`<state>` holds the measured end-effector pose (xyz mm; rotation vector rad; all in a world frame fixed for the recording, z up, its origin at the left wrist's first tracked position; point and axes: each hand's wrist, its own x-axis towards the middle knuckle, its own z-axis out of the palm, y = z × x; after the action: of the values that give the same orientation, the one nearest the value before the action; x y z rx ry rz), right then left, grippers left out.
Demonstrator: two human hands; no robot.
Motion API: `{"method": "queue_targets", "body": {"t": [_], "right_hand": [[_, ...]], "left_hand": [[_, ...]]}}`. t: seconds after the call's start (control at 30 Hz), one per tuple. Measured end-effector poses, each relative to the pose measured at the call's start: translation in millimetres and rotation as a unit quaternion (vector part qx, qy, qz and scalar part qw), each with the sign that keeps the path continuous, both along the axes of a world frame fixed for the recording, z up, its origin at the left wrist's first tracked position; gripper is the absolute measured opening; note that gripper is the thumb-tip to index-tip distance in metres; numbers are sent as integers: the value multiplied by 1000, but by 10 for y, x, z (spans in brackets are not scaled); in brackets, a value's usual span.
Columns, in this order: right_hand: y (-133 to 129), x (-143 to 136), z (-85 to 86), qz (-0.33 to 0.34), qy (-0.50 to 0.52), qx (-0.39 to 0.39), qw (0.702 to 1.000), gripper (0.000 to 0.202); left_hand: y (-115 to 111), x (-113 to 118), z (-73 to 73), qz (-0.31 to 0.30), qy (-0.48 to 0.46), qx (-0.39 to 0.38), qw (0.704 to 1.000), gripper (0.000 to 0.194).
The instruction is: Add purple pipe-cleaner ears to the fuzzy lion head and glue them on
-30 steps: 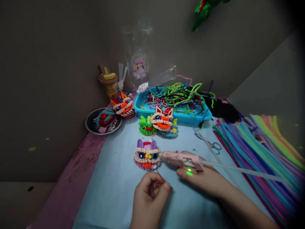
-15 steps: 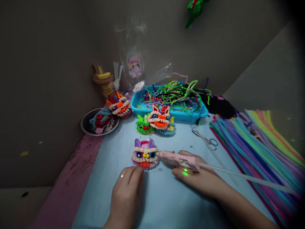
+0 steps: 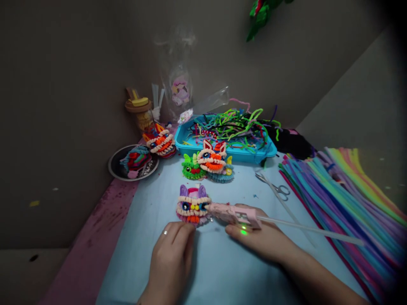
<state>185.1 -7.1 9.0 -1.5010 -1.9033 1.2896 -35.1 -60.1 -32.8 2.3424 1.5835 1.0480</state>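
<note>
A pipe-cleaner lion head (image 3: 193, 201) with purple ears, blue eyes, a yellow nose and an orange mouth faces me on the light blue table cover. My left hand (image 3: 173, 252), wearing a ring, is closed at its lower edge; the fingertips are partly hidden. In my right hand (image 3: 260, 239) is a pink hot glue gun (image 3: 237, 214), with a green light glowing near the fingers. Its nozzle meets the lion's eye on the right side. A long translucent glue stick (image 3: 305, 229) sticks out of the gun's back.
Behind stand several finished pipe-cleaner heads (image 3: 212, 157) and a blue tray (image 3: 222, 155) of pipe-cleaner scraps. Scissors (image 3: 280, 190) and a bundle of pipe cleaners (image 3: 343, 203) lie at right. At left are a metal bowl (image 3: 115, 170) and a lidded cup (image 3: 140, 110).
My right hand has moved slightly left with the glue gun, bringing its nozzle from the lion head's side edge onto the eye. My left hand stays almost in place.
</note>
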Motion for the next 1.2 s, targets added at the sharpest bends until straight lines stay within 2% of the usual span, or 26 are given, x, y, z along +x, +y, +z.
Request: {"method": "queue_targets", "body": {"t": [0.2, 0.37, 0.57, 0.83, 1.0, 1.2], "right_hand": [[12, 11, -64, 25, 45, 17, 999, 38], [10, 10, -84, 15, 46, 19, 999, 36], [27, 16, -91, 45, 62, 23, 997, 42], [32, -4, -49, 51, 50, 14, 997, 46], [9, -16, -18, 20, 35, 7, 999, 45], [26, -11, -19, 44, 52, 11, 998, 44]], "left_hand": [[-1, 1, 14, 0, -9, -9, 1000, 15], [11, -5, 5, -4, -10, -11, 1000, 16], [16, -1, 23, -6, -21, -16, 1000, 16], [9, -1, 43, -4, -25, -25, 999, 17], [10, -5, 32, -3, -31, -31, 999, 17], [10, -3, 31, -5, -38, -32, 999, 16]]}}
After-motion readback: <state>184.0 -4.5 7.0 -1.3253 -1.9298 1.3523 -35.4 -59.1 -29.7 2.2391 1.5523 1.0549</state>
